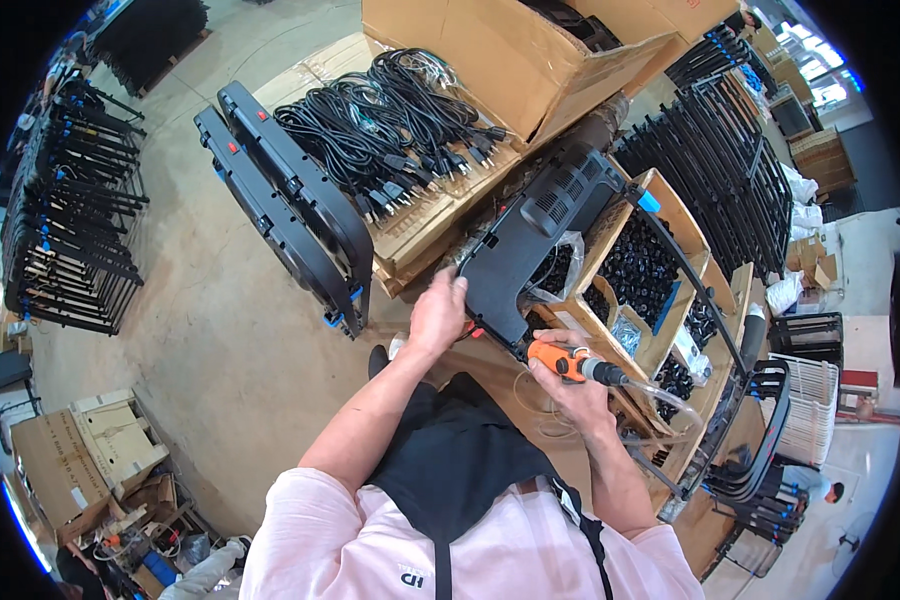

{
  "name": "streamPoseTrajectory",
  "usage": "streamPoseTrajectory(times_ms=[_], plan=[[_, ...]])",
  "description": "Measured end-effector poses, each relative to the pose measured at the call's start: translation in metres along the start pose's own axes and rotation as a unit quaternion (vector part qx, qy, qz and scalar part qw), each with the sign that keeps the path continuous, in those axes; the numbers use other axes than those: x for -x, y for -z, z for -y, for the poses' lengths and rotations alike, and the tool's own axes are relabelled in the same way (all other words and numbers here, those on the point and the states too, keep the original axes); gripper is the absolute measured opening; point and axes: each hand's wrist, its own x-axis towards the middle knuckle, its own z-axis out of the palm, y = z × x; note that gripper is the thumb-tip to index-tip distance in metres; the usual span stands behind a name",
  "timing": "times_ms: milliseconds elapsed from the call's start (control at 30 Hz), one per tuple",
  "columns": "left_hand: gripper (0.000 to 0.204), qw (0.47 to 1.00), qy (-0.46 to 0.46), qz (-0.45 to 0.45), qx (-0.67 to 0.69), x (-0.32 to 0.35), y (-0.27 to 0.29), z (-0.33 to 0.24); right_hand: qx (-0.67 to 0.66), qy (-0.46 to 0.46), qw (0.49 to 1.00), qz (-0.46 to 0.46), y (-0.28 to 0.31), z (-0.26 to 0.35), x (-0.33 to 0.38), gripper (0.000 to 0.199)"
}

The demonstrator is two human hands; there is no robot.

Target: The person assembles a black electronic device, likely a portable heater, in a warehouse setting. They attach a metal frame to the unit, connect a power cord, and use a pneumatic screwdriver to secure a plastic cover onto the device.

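A long black plastic housing (500, 275) with a vented motor cover lies slantwise in front of me, over the edge of a wooden parts bin. My left hand (438, 315) is closed on its near left edge, the fingertips at the rim. In my right hand (578, 392) is an orange air screwdriver (558, 358), held at the housing's near right corner. A see-through hose (670, 398) runs from its black coupling. The tool's tip is hidden against the housing. A small red part (476, 332) shows at the near edge, between my hands.
Bundled black power cords (390, 130) lie on cardboard beyond the housing. Two dark frames (290, 205) stand to the left. At right, a wooden bin (595, 262) holds small black parts in compartments. A large carton (470, 55) stands behind; black frame racks (710, 180) line the right.
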Motion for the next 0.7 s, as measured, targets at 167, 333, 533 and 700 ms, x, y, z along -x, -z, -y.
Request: streamPoseTrajectory(times_ms=[167, 333, 533, 700], plan=[[0.024, 0.815, 0.214, 0.068, 0.535, 0.011, 0.023, -0.004, 0.024, 0.003, 1.000, 0.020, 0.002, -0.009, -0.004, 0.034], [0.024, 0.746, 0.198, 0.217, 0.597, 0.044, 0.017, -0.006, 0.011, 0.019, 0.999, 0.024, 0.002, -0.011, -0.006, 0.034], [0.028, 0.741, 0.206, 0.298, 0.565, 0.073, -0.009, -0.002, 0.029, 0.039, 0.998, 0.026, 0.001, 0.001, -0.008, 0.038], [0.027, 0.754, 0.232, 0.287, 0.544, 0.082, -0.025, 0.011, -0.068, 0.030, 0.997, -0.023, 0.004, -0.003, 0.007, 0.045]])
